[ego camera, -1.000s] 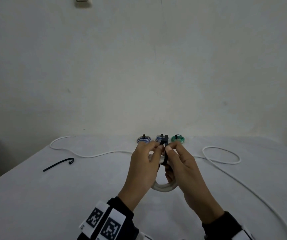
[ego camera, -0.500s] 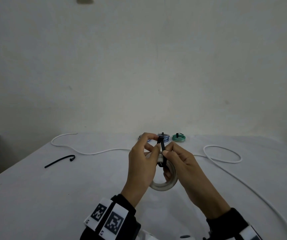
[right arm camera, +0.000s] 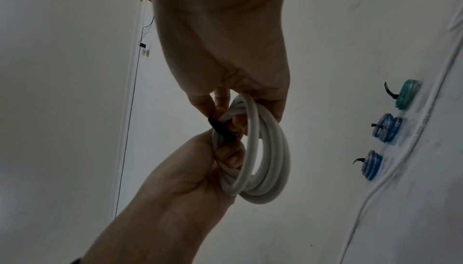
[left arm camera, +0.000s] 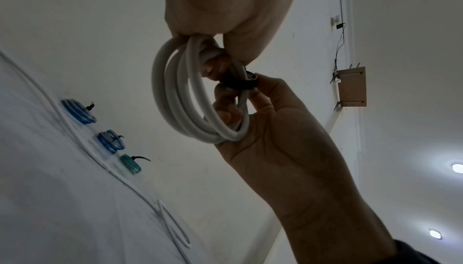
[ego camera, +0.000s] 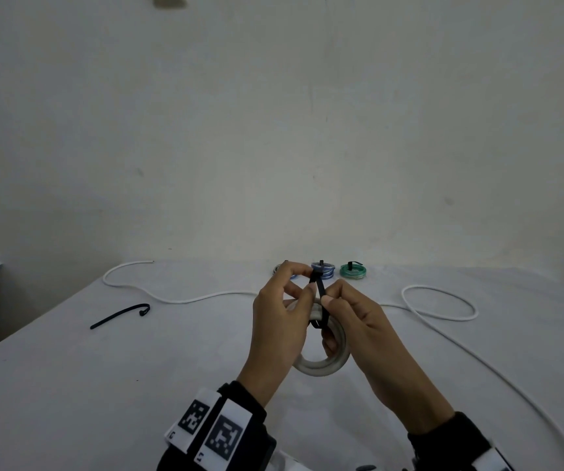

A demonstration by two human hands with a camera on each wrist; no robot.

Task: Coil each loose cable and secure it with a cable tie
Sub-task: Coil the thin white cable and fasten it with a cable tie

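Note:
A white cable coil (ego camera: 321,367) hangs in the air between both hands above the table (ego camera: 137,385). A black cable tie (ego camera: 318,287) loops round the coil's top, its tail pointing up. My left hand (ego camera: 307,282) pinches the tail with thumb and forefinger, while its lower fingers curl round the coil (right arm camera: 265,159). My right hand (ego camera: 331,297) hooks its fingers through the coil (left arm camera: 180,99), with thumb and forefinger pressing the tie's loop (left arm camera: 238,82). The tie's head is hidden between the fingertips.
A long loose white cable (ego camera: 205,297) snakes across the table and forms a loop (ego camera: 440,302) at the right. A spare black tie (ego camera: 120,316) lies at the left. Tied coils stand by the wall: one green (ego camera: 353,270), one blue (ego camera: 324,272), another part-hidden (ego camera: 277,268).
Both hands have lifted the coil slightly. The tie's tail now stands higher between the fingertips and its loop sits closer round the coil.

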